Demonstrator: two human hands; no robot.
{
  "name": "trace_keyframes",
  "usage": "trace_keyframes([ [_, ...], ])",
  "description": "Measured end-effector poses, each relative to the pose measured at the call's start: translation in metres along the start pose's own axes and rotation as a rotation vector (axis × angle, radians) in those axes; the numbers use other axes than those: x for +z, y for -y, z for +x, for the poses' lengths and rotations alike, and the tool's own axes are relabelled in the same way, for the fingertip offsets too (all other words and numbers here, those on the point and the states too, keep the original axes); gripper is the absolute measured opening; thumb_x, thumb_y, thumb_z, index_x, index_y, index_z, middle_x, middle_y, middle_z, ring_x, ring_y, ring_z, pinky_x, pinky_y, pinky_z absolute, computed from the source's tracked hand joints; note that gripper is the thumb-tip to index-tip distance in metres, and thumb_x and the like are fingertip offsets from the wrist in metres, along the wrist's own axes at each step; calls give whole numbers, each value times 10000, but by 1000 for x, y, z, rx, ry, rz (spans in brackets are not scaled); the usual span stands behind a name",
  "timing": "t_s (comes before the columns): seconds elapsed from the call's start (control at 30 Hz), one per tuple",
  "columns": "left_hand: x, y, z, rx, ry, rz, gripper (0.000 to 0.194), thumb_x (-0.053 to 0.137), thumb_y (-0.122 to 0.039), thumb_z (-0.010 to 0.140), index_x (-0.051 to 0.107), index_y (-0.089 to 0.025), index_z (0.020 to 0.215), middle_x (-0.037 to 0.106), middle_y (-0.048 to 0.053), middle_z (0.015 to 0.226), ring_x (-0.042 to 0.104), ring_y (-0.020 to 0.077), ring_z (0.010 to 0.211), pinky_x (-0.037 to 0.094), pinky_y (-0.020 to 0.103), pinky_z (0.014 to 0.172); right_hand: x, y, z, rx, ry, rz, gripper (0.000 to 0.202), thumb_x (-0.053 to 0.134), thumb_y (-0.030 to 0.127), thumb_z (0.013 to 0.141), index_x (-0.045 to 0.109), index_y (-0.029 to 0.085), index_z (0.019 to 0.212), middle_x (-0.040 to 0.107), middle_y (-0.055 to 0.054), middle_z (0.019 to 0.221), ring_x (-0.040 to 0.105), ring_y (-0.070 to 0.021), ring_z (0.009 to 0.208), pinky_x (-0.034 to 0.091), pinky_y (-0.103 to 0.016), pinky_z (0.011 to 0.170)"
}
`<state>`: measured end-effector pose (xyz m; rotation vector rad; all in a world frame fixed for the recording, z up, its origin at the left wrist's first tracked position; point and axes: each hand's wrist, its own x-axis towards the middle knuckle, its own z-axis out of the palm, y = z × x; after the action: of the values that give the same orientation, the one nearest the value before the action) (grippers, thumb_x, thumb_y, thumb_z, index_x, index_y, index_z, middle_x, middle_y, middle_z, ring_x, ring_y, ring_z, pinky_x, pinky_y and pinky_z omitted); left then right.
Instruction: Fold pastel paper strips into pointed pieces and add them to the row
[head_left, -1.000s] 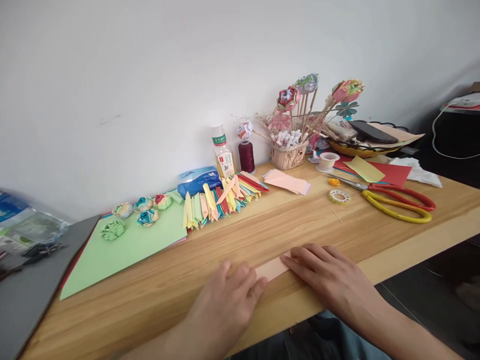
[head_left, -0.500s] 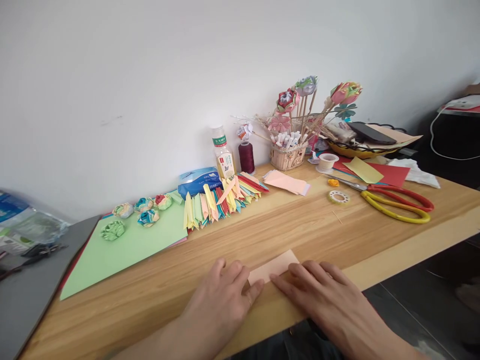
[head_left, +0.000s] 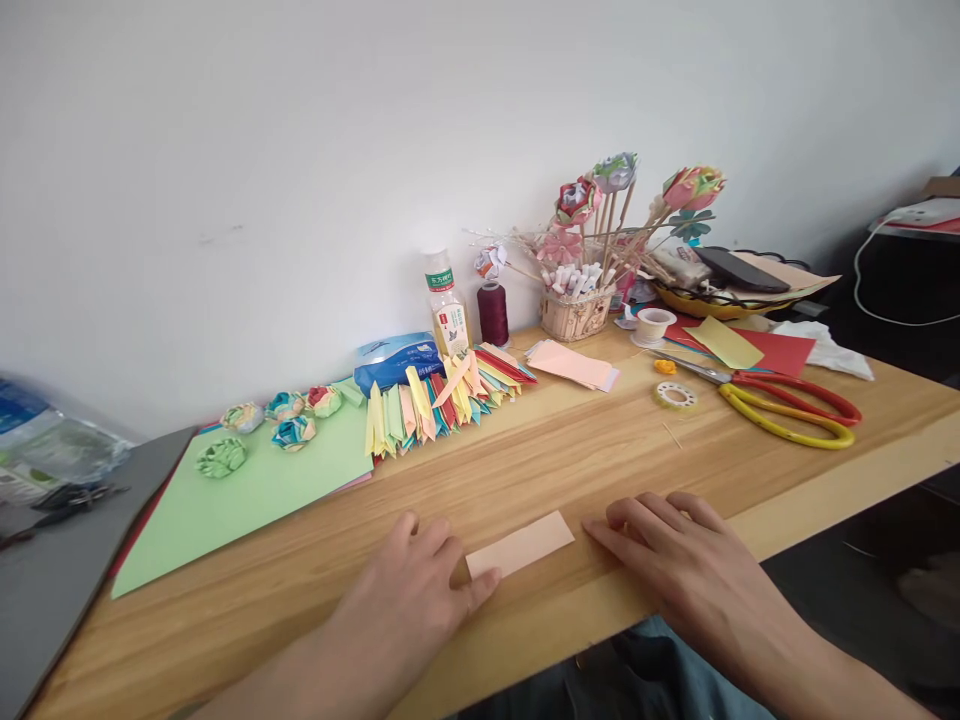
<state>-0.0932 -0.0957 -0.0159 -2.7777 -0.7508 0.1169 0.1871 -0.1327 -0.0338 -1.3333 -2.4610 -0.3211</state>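
Observation:
A narrow pale pink paper strip lies flat on the wooden table in front of me. My left hand has its left end between thumb and curled fingers, the thumb over the near left corner. Just past the strip's right end, my right hand rests on the wood with fingers apart and nothing in them. Farther back is a stack of pink paper slips. Left of that stack lies a row of folded paper pieces in several colours.
Several paper blooms sit on green sheets at left. Large scissors, a tape roll and a white spool lie at right. A bottle, purple thread and a flower basket stand by the wall.
My right hand has come off the strip and moved slightly right. The strip and my left hand have shifted left, and more of the strip shows.

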Motion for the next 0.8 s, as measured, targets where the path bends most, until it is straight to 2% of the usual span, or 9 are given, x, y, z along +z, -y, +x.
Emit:
trace_keyframes([
  [0.13, -2, -3, 2, -3, -18, 16, 323, 558, -280, 899, 529, -362, 1211, 536, 9, 708, 425, 195, 728, 216, 331, 665, 7, 12, 13, -77, -29, 85, 475, 403, 24, 784, 528, 230, 1194, 607, -58, 970, 541, -198, 838, 371, -338, 744],
  [0.2, -2, -3, 1, -15, -13, 17, 329, 546, -297, 905, 523, -361, 1227, 531, 13, 696, 422, 200, 719, 219, 330, 663, 10, 15, 18, -137, 18, 107, 415, 452, 77, 796, 553, 247, 1160, 611, -50, 978, 540, -203, 852, 375, -339, 741],
  [0.33, -4, -2, -6, -23, 11, 17, 309, 566, -357, 882, 572, -350, 1191, 546, 32, 673, 429, 218, 732, 225, 339, 666, 14, 11, 18, -161, 67, 94, 369, 480, 128, 825, 571, 278, 1150, 620, -52, 994, 536, -215, 845, 386, -359, 733],
  [0.47, -9, 1, -10, -16, 28, 1, 271, 589, -350, 866, 621, -332, 1135, 550, 38, 638, 436, 217, 734, 222, 337, 648, 12, 0, 11, -85, 71, 139, 364, 455, 140, 848, 583, 294, 1152, 610, -66, 994, 542, -224, 849, 417, -369, 713],
  [0.57, -12, 1, -5, -18, 25, -21, 195, 597, -302, 862, 658, -307, 1048, 545, 30, 632, 437, 207, 722, 216, 331, 628, 10, -6, 9, -19, 117, 245, 329, 420, 172, 894, 584, 290, 1155, 595, -55, 966, 566, -183, 817, 456, -308, 668],
  [0.7, -17, 3, 7, 16, 37, -86, 99, 568, -194, 867, 663, -214, 847, 540, 24, 627, 445, 186, 706, 232, 320, 606, 17, -5, 15, 118, 6, 253, 296, 425, 265, 923, 555, 215, 1184, 601, -48, 923, 601, -168, 799, 499, -282, 658],
  [0.8, -21, 5, 12, -59, -7, -120, 134, 549, -136, 845, 639, -188, 931, 578, 25, 718, 469, 181, 718, 274, 309, 607, 22, -1, 21, 162, -42, 188, 235, 463, 317, 902, 589, 201, 1063, 594, -62, 908, 596, -202, 808, 511, -325, 653],
])
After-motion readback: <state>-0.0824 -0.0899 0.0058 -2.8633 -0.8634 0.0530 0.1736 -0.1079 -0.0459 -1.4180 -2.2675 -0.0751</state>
